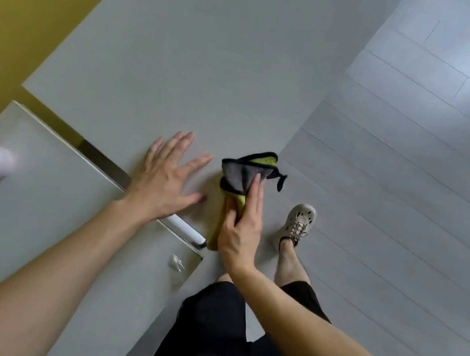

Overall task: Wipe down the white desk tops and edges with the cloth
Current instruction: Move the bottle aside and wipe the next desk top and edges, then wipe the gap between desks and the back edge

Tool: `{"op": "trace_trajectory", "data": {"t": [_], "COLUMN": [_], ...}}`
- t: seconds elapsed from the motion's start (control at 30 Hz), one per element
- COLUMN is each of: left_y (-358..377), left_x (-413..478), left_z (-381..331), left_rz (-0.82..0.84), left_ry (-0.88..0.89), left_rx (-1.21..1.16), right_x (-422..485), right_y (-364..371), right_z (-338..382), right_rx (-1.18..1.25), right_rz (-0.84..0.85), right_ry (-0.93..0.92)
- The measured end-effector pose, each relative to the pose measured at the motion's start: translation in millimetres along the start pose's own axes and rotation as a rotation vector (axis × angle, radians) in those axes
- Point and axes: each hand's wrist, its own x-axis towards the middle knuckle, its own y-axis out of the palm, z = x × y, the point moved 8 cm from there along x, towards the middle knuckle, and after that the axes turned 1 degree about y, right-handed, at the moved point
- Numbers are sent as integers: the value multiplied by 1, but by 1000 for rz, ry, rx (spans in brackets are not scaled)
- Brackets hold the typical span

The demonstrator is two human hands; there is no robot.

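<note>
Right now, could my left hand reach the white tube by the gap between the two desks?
Probably yes. The left hand lies open on the desk, the white tube sits just by its wrist, and nothing lies between them.

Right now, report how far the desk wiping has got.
Done: no wipe marks show, so cannot tell. In hand: the right hand holds the cloth against the far desk's edge; the left hand rests flat on top. Left: possibly the near desk.
</note>
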Motion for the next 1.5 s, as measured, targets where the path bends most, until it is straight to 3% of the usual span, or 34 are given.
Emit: {"op": "trace_trajectory", "data": {"t": [0.1, 0.27, 0.5, 0.6, 0.8, 1.0, 1.07, 1.17, 1.23, 1.3, 1.37, 1.43, 1.5], "left_y": [6, 6, 10, 10, 8, 11, 14, 10, 11, 16, 22, 14, -1], "left_x": [-25, -23, -20, -19, -19, -21, -25, -34, -47, -56, -59, -64, -66], "left_z": [19, 19, 23, 23, 21, 15, 8, -11, -19, -32, -57, -75, -81], "left_rz": [85, 112, 122, 134, 169, 188, 144, -70, -169, -145, -2, 85, 71], "left_ry": [-92, -118, -124, -120, -124, -213, -237, -229, -357, -442, -412, -332, -271], "left_rx": [13, 49, 65, 82, 89, 86, -39, -426, -715, -1152, -1608, -1768, -1727], "right_x": [12, 78, 28, -27, -93, -60, -46, -26, -16, -7, 3, 8, 15], "right_y": [-5, -26, -12, 3, -15, -83, -96, -105, -103, -96, -87, -75, -61], "right_z": [-3, 1, -6, -17, -35, -14, 6, 43, 64, 82, 95, 110, 127], "right_rx": [-59, -6, 23, -15, -287, -287, -271, -213, -167, -148, -102, -36, -14], "right_rz": [21, -81, -141, -43, 369, 359, 355, 372, 382, 407, 444, 511, 573], "right_ry": [-38, 8, 85, 47, -26, 171, 161, 165, 176, 178, 202, 237, 226]}}
